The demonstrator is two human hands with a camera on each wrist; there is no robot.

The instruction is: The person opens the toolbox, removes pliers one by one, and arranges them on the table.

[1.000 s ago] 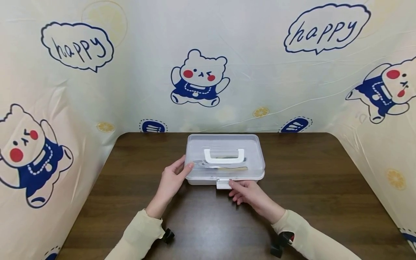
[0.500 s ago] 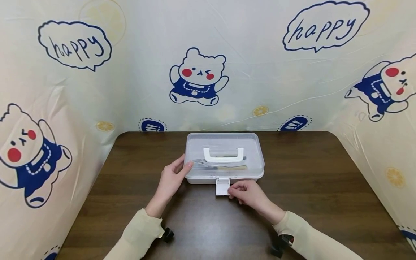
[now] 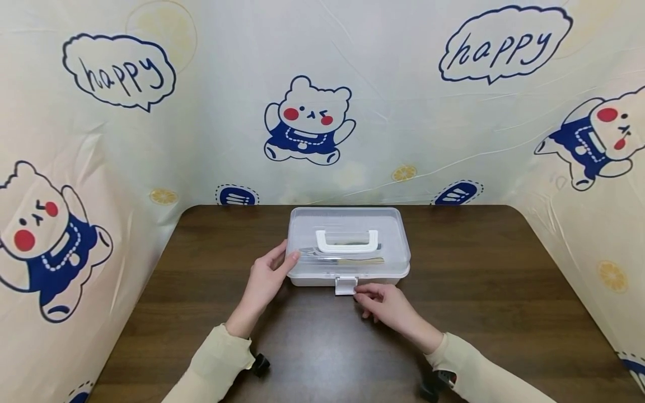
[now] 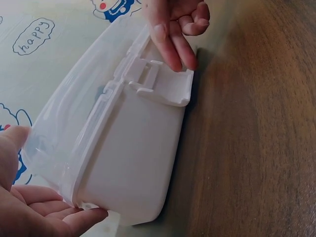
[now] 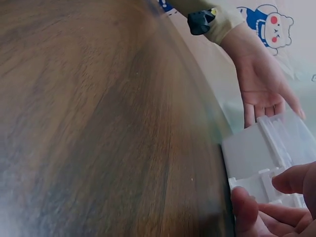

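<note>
A clear-lidded plastic storage box (image 3: 322,267) with a white handle (image 3: 347,249) sits near the table's far edge, lid down. My left hand (image 3: 264,274) grips its left end, thumb on the lid and fingers under the rim (image 4: 86,173). At the front, a white latch (image 3: 345,286) hangs from the lid edge, tilted out from the box wall (image 4: 136,143). The right hand (image 3: 388,302) pinches the right edge of this latch (image 4: 173,86) between thumb and fingertips (image 5: 244,202). Through the lid show slim, partly blurred items (image 3: 360,260), one wood-coloured, another metallic.
Dark wood-grain table (image 3: 322,347) extends in front of the box and to both sides. Behind and along the sides hangs a pale cloth (image 3: 393,123) printed with bears and "happy" bubbles. Each wrist carries a small black camera (image 3: 260,365).
The latch swung out toward me half a second ago and is now back nearer the box front. My right hand's fingers followed it; the left hand and box have stayed put.
</note>
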